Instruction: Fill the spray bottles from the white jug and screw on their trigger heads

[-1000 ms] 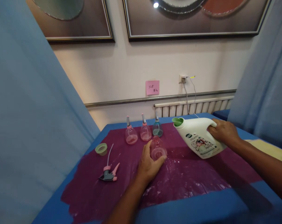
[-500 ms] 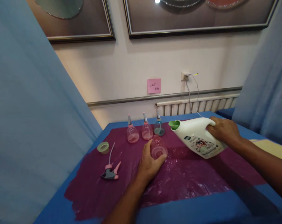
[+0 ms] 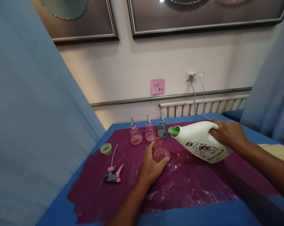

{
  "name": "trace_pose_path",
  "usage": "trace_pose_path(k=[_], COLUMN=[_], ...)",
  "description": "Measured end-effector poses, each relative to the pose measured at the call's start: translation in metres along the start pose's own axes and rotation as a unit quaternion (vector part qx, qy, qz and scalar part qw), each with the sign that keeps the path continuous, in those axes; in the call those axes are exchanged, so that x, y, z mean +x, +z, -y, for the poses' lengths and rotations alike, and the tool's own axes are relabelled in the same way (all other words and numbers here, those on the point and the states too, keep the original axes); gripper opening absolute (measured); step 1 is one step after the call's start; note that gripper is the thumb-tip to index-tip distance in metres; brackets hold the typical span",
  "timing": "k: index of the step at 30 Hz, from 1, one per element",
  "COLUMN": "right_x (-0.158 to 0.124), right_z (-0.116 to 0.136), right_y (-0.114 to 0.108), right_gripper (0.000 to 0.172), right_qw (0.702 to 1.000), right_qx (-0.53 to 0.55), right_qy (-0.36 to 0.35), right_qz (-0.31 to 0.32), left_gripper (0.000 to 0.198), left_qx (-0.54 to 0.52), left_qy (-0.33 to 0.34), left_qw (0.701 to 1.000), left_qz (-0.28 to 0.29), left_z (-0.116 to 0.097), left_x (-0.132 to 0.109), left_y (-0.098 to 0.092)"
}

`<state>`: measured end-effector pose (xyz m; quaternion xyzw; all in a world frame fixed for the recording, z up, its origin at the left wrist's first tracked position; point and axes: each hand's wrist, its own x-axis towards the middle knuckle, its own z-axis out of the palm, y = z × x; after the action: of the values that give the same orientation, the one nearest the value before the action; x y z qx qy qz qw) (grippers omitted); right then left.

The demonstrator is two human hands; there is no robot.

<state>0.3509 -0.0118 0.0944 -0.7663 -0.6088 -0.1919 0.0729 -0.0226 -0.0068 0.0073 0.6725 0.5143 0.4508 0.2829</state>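
Observation:
My left hand (image 3: pixel 151 168) is wrapped round a small clear pink bottle (image 3: pixel 160 151) with no top, standing on the purple plastic sheet (image 3: pixel 179 185). My right hand (image 3: pixel 228 133) grips the handle of a white detergent jug (image 3: pixel 200 141), tilted with its green spout (image 3: pixel 173 130) pointing left, just right of and above the bottle's mouth. A pink and grey spray head with its tube (image 3: pixel 112 174) lies to the left of my left hand. A green cap (image 3: pixel 106 148) sits beyond it.
Three small spray bottles stand in a row at the back: two pink (image 3: pixel 135 136) (image 3: pixel 150 133) and one blue (image 3: pixel 162 129). Blue cloth (image 3: pixel 203 213) covers the table. Blue curtains (image 3: pixel 26 125) hang at both sides. A radiator (image 3: pixel 203 106) runs along the wall.
The jug's spout has moved left and a little lower, closer to the open pink bottle. My left hand has kept its hold on the bottle.

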Motion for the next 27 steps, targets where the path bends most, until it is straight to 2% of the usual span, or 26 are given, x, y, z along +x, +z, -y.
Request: trace_pose_path(k=[19,27], right_x=[0.0010,0.0017], right_z=[0.0001,0.0005], right_y=[0.0061,0.0009], right_gripper=[0.035,0.039], right_qw=[0.999,0.999], right_qx=[-0.021,-0.034], right_qy=[-0.011,0.007], right_qz=[-0.036,-0.012], left_gripper=[0.092,0.094], left_qx=[-0.002,0.007], left_qy=[-0.021,-0.017], left_qw=[1.000,1.000], left_qz=[0.016,0.016], left_z=[-0.0097,-0.0088], left_x=[-0.0028,-0.0010], left_y=[-0.0012,0.0001])
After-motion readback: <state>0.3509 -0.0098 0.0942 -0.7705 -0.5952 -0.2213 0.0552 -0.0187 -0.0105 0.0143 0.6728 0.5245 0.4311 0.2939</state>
